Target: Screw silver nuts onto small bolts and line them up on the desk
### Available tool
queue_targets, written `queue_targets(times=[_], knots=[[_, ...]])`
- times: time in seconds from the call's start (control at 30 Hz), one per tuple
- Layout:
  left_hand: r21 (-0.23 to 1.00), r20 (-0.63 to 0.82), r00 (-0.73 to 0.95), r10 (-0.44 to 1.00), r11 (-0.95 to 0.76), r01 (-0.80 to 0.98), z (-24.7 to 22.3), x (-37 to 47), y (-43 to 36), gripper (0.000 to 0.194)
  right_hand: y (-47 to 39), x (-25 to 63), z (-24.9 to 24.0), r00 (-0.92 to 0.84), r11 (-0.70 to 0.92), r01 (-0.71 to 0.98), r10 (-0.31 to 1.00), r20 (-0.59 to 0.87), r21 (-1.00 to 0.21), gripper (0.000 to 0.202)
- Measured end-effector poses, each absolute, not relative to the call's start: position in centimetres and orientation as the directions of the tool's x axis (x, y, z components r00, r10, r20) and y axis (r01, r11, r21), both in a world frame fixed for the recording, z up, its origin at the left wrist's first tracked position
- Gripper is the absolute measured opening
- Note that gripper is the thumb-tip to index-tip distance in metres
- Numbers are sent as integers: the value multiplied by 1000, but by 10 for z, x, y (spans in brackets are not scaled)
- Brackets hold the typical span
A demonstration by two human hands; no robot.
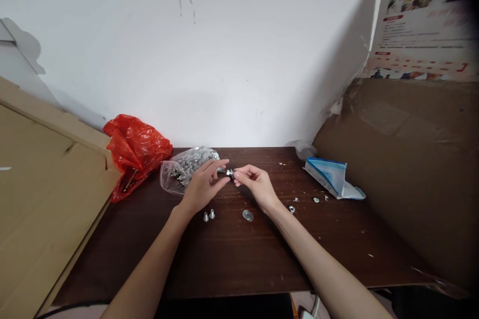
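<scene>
My right hand [258,185] is closed, thumb and fingertips pinching a small shiny bolt with what looks like a nut on it [229,173]. Facing it, my left hand [204,182] has its index finger and thumb apart around the bolt's left end. Whether its thumb touches the metal is hard to tell. On the table below the hands, two bolts [208,215] stand near my left forearm. A couple of flat washers [247,215] lie overlapped between the forearms. A nut [291,209] rests just right of my right wrist.
Behind my left hand lies a clear plastic bag [175,179] full of metal hardware. A red plastic bag [136,142] is at the back left. A blue and white packet [331,178] lies right, with small scraps before it. Cardboard walls [411,144] flank the brown table [232,264].
</scene>
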State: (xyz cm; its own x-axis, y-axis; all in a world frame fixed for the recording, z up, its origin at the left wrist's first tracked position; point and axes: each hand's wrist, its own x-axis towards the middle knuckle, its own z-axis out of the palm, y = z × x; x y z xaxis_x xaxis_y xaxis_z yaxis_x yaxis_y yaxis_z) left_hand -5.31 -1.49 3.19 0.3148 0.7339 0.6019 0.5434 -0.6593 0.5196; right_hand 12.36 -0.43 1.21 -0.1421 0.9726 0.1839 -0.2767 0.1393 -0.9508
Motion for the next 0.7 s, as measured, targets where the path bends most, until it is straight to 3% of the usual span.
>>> queue_targets(times=[0.17,0.43,0.6,0.7], knots=[[496,628,332,704,-691,526,31,-49,-16,16,-5,122,12,-179,88,-290,973,144,-953,28],[573,606,249,756,-631,522,28,-47,-16,13,-4,123,12,-187,36,-341,977,105,-939,30],[723,489,221,844,-534,439,27,-44,-16,15,-7,122,15,-151,107,-287,976,155,-952,29],[750,412,237,880,-475,460,33,-42,-20,17,-8,121,17,-161,135,-284,969,186,-949,28]])
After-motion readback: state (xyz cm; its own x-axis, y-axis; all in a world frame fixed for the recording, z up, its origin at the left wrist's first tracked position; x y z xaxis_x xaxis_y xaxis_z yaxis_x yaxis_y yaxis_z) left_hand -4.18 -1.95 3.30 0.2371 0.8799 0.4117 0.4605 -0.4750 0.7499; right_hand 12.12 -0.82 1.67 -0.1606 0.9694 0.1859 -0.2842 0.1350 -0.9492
